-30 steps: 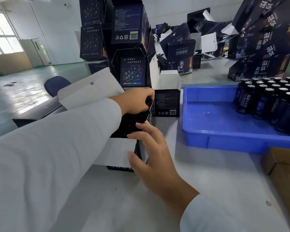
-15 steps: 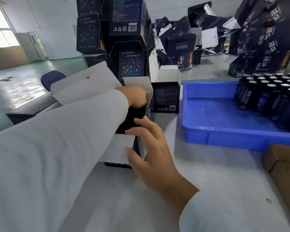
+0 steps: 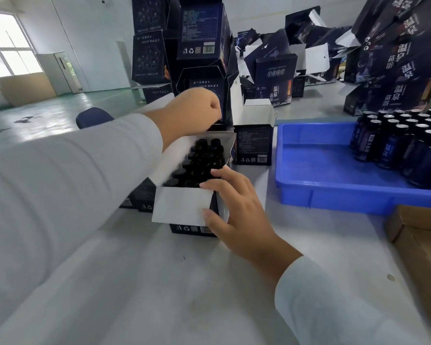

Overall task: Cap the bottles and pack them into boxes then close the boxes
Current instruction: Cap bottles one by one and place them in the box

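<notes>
Chair (image 3: 93, 117): sitting beyond the table's (image 3: 184, 282) far left edge.
Window (image 3: 8, 56): glowing, possibly overexposed, far left.

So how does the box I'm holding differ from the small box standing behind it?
The held box is wider and packed with dark capped bottles; the small box is narrower, its inside hidden. The right hand steadies the held box; nothing touches the small one. Both are dark, with white flaps open.
</notes>
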